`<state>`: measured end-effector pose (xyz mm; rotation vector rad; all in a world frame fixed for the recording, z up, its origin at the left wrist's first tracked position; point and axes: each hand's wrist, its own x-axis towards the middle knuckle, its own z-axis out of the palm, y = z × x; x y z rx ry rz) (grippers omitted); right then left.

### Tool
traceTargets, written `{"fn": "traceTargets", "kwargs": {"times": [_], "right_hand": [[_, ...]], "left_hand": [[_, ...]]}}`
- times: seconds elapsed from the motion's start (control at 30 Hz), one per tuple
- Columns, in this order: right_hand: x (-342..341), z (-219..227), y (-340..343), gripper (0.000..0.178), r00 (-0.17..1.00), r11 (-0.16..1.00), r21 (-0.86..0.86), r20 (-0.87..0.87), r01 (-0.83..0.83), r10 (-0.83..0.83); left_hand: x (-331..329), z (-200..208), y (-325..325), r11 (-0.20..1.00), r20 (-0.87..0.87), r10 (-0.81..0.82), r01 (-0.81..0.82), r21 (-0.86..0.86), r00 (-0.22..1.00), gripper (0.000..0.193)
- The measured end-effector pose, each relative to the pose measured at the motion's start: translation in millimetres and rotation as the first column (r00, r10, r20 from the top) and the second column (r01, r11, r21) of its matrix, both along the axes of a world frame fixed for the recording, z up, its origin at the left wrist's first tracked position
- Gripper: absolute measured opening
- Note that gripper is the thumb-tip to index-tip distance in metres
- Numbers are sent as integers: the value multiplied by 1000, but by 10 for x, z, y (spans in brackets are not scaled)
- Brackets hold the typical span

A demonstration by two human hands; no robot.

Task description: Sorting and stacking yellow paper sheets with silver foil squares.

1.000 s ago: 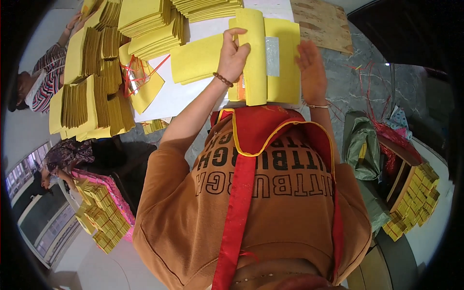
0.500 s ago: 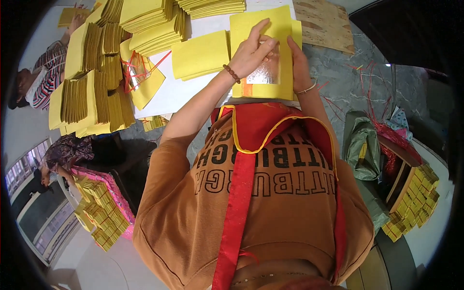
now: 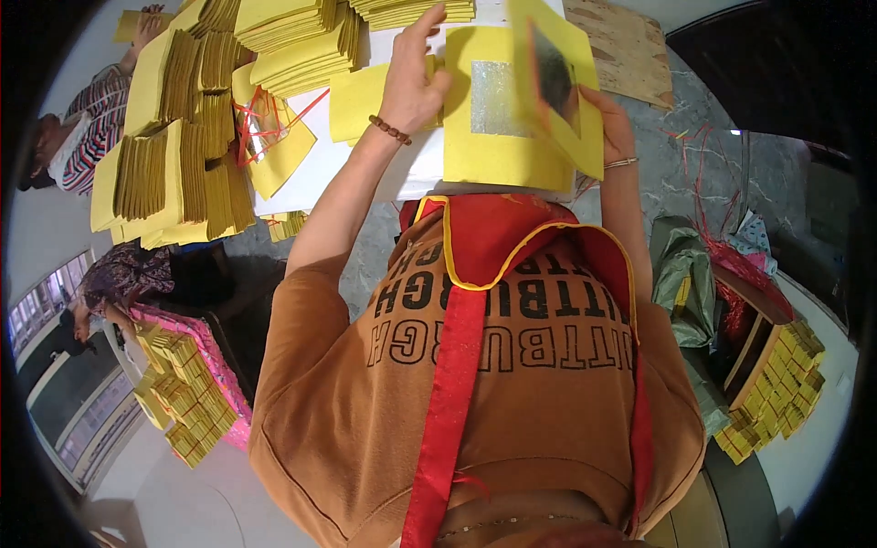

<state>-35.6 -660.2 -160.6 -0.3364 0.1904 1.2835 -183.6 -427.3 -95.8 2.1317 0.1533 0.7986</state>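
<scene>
Head view: left hand point(image 3: 411, 78) presses, fingers spread, on the flat yellow paper sheet with a silver foil square point(image 3: 498, 119), far centre; right hand point(image 3: 610, 128) pinches a tilted yellow foil-faced sheet point(image 3: 557, 82) just right.

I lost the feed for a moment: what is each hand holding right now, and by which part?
Right hand holds a yellow sheet, lifted and tilted, by its right edge. Left hand grips nothing; it rests flat on the yellow sheets.

A yellow paper sheet point(image 3: 498, 137) with a silver foil square lies flat on the white bench point(image 3: 301, 183) — a second sheet point(image 3: 571, 87) tilts upright just right of it.
</scene>
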Motion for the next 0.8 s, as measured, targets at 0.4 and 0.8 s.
{"fn": "traceTargets", "kwargs": {"times": [0.4,0.8], "right_hand": [[-241,336,-167,22,961,990,-131,275,59,-20],[-787,157,-480,46,-319,786,-134,863,603,392]], "left_hand": [[-86,169,-193,815,-130,-370,388,430,920,52],[-631,-521,-329,907,-231,-329,374,194,916,29]]}}
